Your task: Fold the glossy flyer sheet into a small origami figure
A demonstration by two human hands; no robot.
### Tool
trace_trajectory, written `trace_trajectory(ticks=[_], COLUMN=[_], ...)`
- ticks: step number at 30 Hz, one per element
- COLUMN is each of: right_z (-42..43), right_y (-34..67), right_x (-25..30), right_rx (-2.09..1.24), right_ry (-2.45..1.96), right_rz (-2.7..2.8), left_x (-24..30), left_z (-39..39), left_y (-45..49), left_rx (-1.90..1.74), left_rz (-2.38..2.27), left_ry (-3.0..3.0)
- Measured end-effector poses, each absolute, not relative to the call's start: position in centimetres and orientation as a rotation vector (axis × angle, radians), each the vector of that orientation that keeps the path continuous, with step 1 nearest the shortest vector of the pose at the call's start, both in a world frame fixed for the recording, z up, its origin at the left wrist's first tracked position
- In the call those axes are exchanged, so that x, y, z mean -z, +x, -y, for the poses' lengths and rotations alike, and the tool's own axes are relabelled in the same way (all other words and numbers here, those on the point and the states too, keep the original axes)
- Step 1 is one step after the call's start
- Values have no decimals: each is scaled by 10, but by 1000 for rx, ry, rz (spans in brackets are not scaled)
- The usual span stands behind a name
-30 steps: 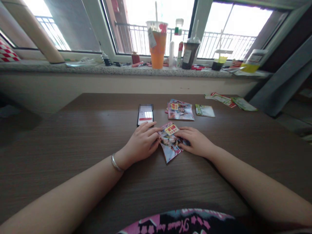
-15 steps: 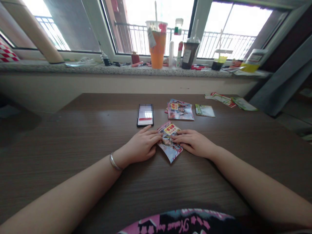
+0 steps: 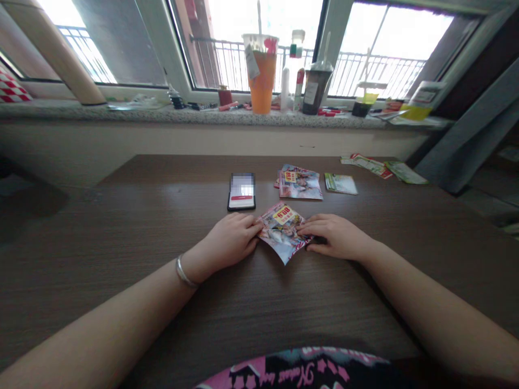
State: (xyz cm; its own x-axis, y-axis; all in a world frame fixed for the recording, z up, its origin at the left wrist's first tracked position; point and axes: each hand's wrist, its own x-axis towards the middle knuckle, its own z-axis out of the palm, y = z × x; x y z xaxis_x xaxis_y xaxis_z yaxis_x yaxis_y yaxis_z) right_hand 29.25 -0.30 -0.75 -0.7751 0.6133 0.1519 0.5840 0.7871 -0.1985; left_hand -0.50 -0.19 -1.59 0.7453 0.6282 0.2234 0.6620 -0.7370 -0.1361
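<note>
A colourful printed leaflet (image 3: 281, 235), with a yellow price label near its top, lies at a slant in front of me. Its lower corner bends up a little off the table. My left hand (image 3: 234, 237) is closed on the leaflet's left edge, fingertips pinching it. On the opposite side, the fingers of my right hand (image 3: 338, 235) are closed on the right edge, the thumb partly hidden. Just beyond lie a similar printed leaflet pile (image 3: 302, 183) and, to its left, a phone (image 3: 242, 197) with a lit screen.
A small pale-green card stack (image 3: 341, 185) lies right of the pile. Several loose paper strips (image 3: 373, 165) rest at the table's (image 3: 162, 227) far right. The windowsill (image 3: 141, 114) behind carries an orange drink cup (image 3: 261, 81), a dark cup (image 3: 316, 89) and bottles.
My hands have moved apart, the left one leftward and the right one rightward, to the leaflet's edges. More of its picture shows, and its lower corner has risen slightly.
</note>
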Motion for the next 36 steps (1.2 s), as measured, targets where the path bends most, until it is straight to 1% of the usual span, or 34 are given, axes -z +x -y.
trace_trajectory(ticks=[10,17,21,25,29,36], right_z=[5,8,7,5,3,4], right_y=[294,294,293,293,292,286], right_x=[9,8,11,14,17,19], right_rx=[23,109,53,-83,-225,-356], right_ry=[-1133,-1342,-1434,-1455,-1474,-1569], right_rz=[2751,2722,2645,2564,2496,2366], left_x=[15,13,12,11,13,14], left_z=[-3,-6,-5,-5,-7,-7], left_y=[-9,-10,-9,-10,-11,-10], left_rx=[182,163,176,234,253,236], left_rz=[1107,1222,1318,1384,1390,1394], left_ry=[-2641,-2601,-2613,-2672,-2710,-2706])
